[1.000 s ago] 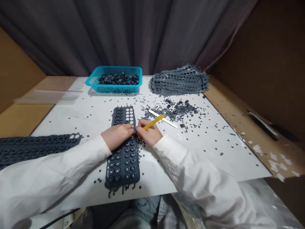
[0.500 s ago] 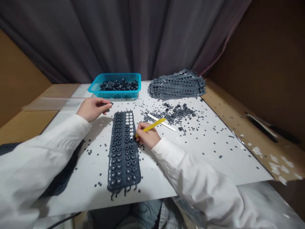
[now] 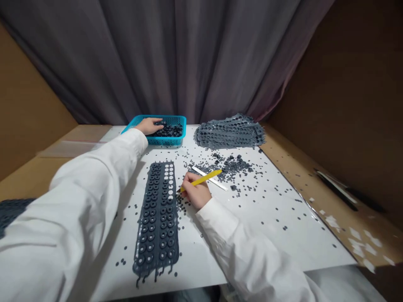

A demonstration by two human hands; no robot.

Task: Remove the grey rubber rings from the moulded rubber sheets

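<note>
Well, the left hand (image 3: 149, 126) had made the trip! Just 0.5 seconds earlier it hung short of the basket, a small dark piece pinched in its fingertips; now it was over the blue basket (image 3: 184, 133), thumb and forefinger spread apart above the dark pieces (image 3: 171, 130) inside. And 1 second back, that same hand was down on the strip, right next to its partner.

The right hand (image 3: 197, 191), meanwhile, held its post beside the strip's right edge, fingers clamped on the yellow tool (image 3: 206, 178), the handle slanting up and to the right. Its tip sat close by that edge; touching or not, you couldn't tell.

The dark strip (image 3: 154, 226) lay lengthwise on the white surface (image 3: 258, 241), uncovered along its whole length, white round holes showing at the far right. Over on the right, the white stick (image 3: 217, 183) rested beside the scattered dark bits (image 3: 234, 167), with the grey perforated stack (image 3: 229, 133) behind them, all unmoved on the surface.
</note>
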